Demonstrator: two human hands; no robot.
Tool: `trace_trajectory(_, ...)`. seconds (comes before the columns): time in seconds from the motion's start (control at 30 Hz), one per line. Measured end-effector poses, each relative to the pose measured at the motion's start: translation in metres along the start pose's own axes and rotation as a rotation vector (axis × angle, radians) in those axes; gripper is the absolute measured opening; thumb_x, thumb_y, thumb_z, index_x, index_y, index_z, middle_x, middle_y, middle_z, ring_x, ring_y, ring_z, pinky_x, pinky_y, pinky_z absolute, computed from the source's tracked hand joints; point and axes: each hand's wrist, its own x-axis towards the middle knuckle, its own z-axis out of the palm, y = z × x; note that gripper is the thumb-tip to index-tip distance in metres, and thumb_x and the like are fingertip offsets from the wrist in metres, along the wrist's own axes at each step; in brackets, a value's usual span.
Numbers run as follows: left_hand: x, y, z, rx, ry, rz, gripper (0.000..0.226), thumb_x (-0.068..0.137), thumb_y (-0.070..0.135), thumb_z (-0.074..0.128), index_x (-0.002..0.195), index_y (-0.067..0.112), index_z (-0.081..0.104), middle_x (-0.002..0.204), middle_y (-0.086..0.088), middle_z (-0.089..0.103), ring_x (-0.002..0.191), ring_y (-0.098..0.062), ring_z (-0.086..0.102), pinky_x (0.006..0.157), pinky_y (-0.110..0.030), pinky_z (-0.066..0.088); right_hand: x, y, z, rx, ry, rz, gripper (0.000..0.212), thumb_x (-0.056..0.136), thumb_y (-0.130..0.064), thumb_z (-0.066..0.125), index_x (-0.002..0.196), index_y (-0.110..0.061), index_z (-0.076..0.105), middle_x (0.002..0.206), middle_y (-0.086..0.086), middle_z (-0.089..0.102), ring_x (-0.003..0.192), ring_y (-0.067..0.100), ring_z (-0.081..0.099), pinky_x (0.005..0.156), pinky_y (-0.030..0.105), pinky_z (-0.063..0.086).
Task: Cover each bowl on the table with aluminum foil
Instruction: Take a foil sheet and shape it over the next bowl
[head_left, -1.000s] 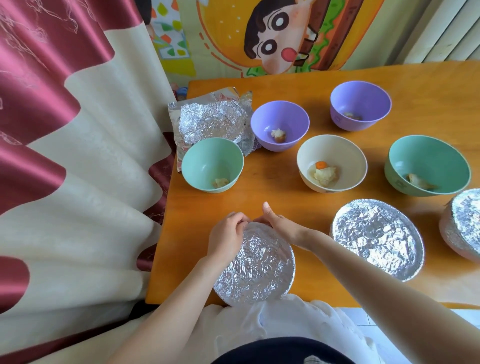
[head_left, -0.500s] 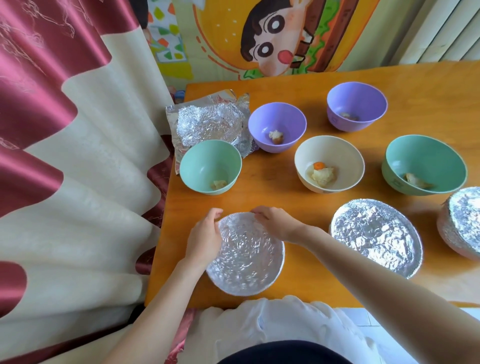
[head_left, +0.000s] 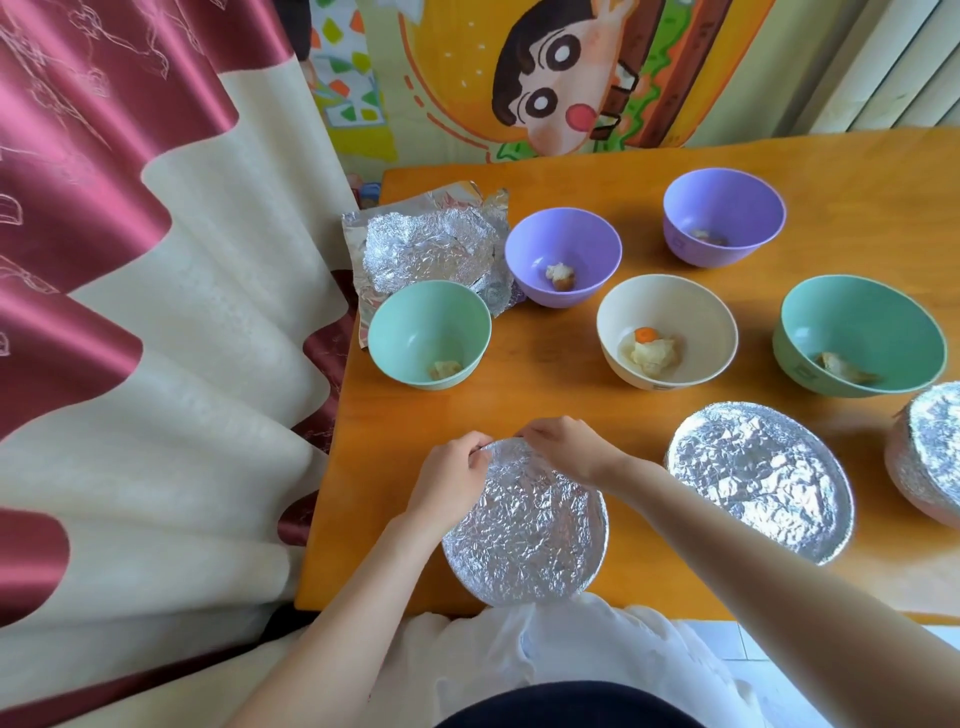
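Left hand (head_left: 449, 480) and right hand (head_left: 563, 449), lower centre: fingers curled, pinching the far rim of round foil-covered bowl (head_left: 524, 525). Step judged: crimping edge, nearly sealed. Next needs a fresh sheet from crumpled silver foil stack (head_left: 431, 244), upper left, for mint-green plastic bowl (head_left: 428, 332) touching it.

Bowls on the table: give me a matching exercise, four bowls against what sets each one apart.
1. cream bowl
2. left green bowl
3. nearest bowl
4. right purple bowl

A. foil-covered
B. farthest back
C. holds food with an orange piece
D. just in front of loose foil

Pairs: 1-C, 2-D, 3-A, 4-B.
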Motion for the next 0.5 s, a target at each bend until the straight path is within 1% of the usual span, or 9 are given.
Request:
trace_trajectory(0.03,0.000,0.002,0.002,0.024,0.004,0.010,0.028,0.098,0.016,0.044,0.122,0.016,0.058,0.090,-0.001,0.068,0.067,-0.014,0.059,0.051,-0.018,0.040,-0.002,0.000,0.001,0.001,0.006,0.006,0.035,0.098,-0.019,0.034,0.099,0.005,0.061,0.077,0.013,0.055,0.070,0.020,0.042,0.060,0.032,0.030)
trace_trajectory(0.07,0.000,0.003,0.004,0.052,0.012,0.025,0.027,0.098,0.015,0.044,0.122,0.016,0.057,0.095,-0.001,0.067,0.070,-0.014,0.059,0.054,-0.018,0.040,-0.003,0.000,0.002,0.001,0.018,0.008,0.035,0.097,-0.018,0.034,0.096,0.006,0.059,0.075,0.015,0.053,0.069,0.020,0.040,0.059,0.032,0.028)
trace_trajectory(0.13,-0.002,0.008,0.007,0.089,0.019,0.039,0.029,0.098,0.015,0.042,0.124,0.019,0.055,0.117,-0.004,0.062,0.080,-0.016,0.059,0.068,-0.027,0.045,-0.007,0.001,0.004,0.011,0.042,0.009,0.034,0.098,-0.018,0.035,0.092,0.005,0.059,0.071,0.014,0.052,0.065,0.020,0.039,0.057,0.033,0.027)
trace_trajectory(0.2,-0.003,0.012,0.013,0.084,0.008,0.024,0.030,0.099,0.017,0.041,0.126,0.021,0.053,0.130,-0.007,0.052,0.072,-0.016,0.057,0.067,-0.032,0.045,-0.010,0.003,0.003,0.036,0.048,0.018,0.035,0.098,-0.019,0.035,0.087,0.005,0.058,0.065,0.008,0.047,0.060,0.018,0.035,0.054,0.032,0.027)
trace_trajectory(0.23,-0.004,0.014,0.014,0.084,-0.005,0.013,0.030,0.099,0.019,0.041,0.127,0.021,0.052,0.133,-0.009,0.049,0.072,-0.017,0.057,0.068,-0.033,0.046,-0.011,0.003,0.002,0.051,0.048,0.026,0.035,0.098,-0.020,0.035,0.082,0.004,0.057,0.063,0.006,0.045,0.059,0.017,0.034,0.054,0.031,0.027)
trace_trajectory(0.3,-0.004,0.021,0.015,0.096,-0.031,0.003,0.030,0.099,0.024,0.041,0.128,0.020,0.051,0.134,-0.008,0.047,0.085,-0.020,0.059,0.078,-0.036,0.049,-0.012,0.004,0.000,0.074,0.048,0.049,0.037,0.098,-0.022,0.036,0.074,-0.002,0.056,0.059,0.003,0.045,0.058,0.017,0.035,0.053,0.029,0.029)
trace_trajectory(0.33,-0.005,0.024,0.015,0.094,-0.031,0.004,0.029,0.099,0.026,0.041,0.126,0.020,0.051,0.133,-0.007,0.048,0.088,-0.021,0.058,0.081,-0.037,0.048,-0.011,0.004,-0.002,0.081,0.050,0.059,0.038,0.098,-0.024,0.037,0.076,-0.003,0.059,0.061,0.004,0.048,0.060,0.019,0.038,0.054,0.030,0.030)
trace_trajectory(0.4,-0.009,0.031,0.015,0.081,-0.016,0.016,0.024,0.099,0.027,0.041,0.119,0.020,0.051,0.123,-0.003,0.051,0.085,-0.020,0.056,0.077,-0.038,0.049,-0.009,0.004,-0.006,0.092,0.059,0.071,0.040,0.098,-0.029,0.038,0.087,-0.007,0.069,0.071,0.009,0.058,0.069,0.023,0.047,0.061,0.030,0.034)
trace_trajectory(0.5,-0.017,0.039,0.016,0.111,0.001,0.037,0.024,0.097,0.032,0.042,0.119,0.020,0.044,0.121,0.004,0.048,0.076,-0.017,0.055,0.062,-0.031,0.040,-0.005,0.004,-0.015,0.068,0.047,0.080,0.043,0.100,-0.035,0.036,0.097,-0.014,0.073,0.088,0.011,0.066,0.083,0.022,0.056,0.070,0.025,0.036)
